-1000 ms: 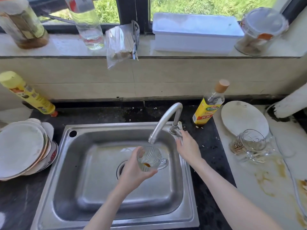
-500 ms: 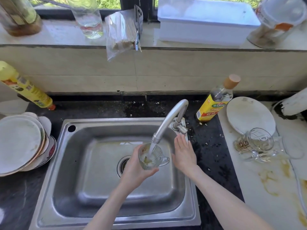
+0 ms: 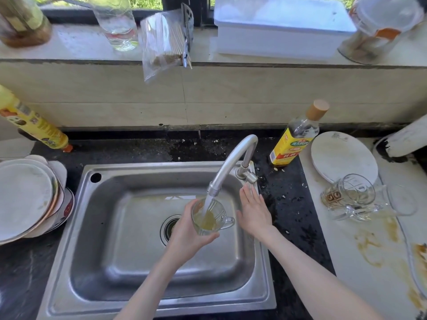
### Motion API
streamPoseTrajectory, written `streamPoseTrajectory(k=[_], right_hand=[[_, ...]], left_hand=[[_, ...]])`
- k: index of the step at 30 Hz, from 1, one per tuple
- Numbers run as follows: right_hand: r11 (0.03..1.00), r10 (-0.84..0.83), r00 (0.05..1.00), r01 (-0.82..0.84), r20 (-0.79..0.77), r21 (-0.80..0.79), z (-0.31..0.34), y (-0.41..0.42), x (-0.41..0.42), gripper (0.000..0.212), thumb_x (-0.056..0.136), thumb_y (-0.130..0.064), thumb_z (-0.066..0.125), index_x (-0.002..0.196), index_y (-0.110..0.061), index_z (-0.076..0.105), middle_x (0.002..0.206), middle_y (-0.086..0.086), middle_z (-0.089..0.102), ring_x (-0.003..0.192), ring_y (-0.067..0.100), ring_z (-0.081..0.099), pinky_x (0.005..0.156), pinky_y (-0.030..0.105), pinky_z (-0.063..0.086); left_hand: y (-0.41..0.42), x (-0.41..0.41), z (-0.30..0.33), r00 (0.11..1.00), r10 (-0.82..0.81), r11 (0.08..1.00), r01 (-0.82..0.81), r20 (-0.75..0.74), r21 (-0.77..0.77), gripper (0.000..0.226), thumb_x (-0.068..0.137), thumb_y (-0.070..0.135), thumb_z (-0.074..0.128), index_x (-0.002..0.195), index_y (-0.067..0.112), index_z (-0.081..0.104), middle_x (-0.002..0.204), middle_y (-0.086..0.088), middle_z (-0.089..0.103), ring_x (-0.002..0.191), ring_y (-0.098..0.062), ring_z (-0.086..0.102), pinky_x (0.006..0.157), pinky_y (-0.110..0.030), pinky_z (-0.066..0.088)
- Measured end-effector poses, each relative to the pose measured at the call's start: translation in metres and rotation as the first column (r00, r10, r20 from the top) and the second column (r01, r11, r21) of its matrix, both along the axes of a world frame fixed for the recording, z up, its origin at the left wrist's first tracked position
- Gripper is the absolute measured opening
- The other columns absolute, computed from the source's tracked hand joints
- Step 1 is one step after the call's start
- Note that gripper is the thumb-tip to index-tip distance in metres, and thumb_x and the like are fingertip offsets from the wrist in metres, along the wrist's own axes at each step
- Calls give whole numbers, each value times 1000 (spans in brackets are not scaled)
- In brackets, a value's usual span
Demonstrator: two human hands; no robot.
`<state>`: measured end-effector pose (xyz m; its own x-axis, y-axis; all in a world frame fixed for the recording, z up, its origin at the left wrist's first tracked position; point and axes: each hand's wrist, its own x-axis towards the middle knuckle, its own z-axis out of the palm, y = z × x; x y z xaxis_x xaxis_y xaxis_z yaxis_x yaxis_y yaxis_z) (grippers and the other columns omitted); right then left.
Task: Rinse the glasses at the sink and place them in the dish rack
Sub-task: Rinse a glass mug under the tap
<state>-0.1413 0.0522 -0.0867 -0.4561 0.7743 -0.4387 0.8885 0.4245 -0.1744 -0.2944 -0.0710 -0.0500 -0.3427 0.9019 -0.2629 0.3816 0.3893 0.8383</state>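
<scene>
My left hand (image 3: pixel 187 232) grips a clear glass mug (image 3: pixel 211 218) over the steel sink (image 3: pixel 97 227), tilted under the tap spout (image 3: pixel 231 162). Water runs from the spout into the mug, which holds yellowish liquid. My right hand (image 3: pixel 254 211) hovers with straight fingers just right of the mug, below the tap lever (image 3: pixel 248 176), holding nothing. Two more dirty glass mugs (image 3: pixel 351 197) lie on their sides on the white counter at the right. No dish rack is in view.
A stack of plates (image 3: pixel 25 197) sits left of the sink, with a yellow bottle (image 3: pixel 34 123) behind it. An oil bottle (image 3: pixel 295 137) and a white plate (image 3: pixel 342 155) stand right of the tap. The sill holds jars, a bag and a white box (image 3: pixel 277 31).
My right hand has come off the tap lever and dropped beside the mug. Water now runs into the mug, diluting the residue. The camera has tilted slightly down.
</scene>
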Motion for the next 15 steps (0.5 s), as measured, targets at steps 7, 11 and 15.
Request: streamPoseTrajectory(k=[7, 11, 15], right_hand=[[952, -305, 828, 246, -471, -184, 8, -14, 4, 42, 100, -23, 38, 140, -10, 40, 150, 3, 34, 144, 16, 17, 112, 21, 10], [777, -555, 656, 189, -511, -601, 26, -35, 4, 22, 99, -26, 45, 101, -17, 65, 103, -7, 66, 103, 7, 58, 97, 20, 41], [656, -667, 551, 116, -501, -746, 31, -42, 3, 24, 95, -26, 51, 73, -23, 57, 77, -18, 66, 85, 7, 58, 89, 20, 42]], left_hand=[[-2, -2, -1, 1000, -6, 1000, 6, 28, 5, 83, 57, 22, 87, 117, 38, 32, 113, 31, 46, 103, 7, 48, 79, 4, 29], [-3, -3, -1, 999, 6, 1000, -5, 52, -5, 81, 58, 18, 86, 115, 39, 32, 111, 32, 44, 99, 25, 41, 78, 5, 29], [0, -3, -2, 986, 61, 997, -53, 157, -59, 81, 59, 19, 87, 121, 33, 36, 111, 28, 49, 101, 20, 46, 78, 1, 34]])
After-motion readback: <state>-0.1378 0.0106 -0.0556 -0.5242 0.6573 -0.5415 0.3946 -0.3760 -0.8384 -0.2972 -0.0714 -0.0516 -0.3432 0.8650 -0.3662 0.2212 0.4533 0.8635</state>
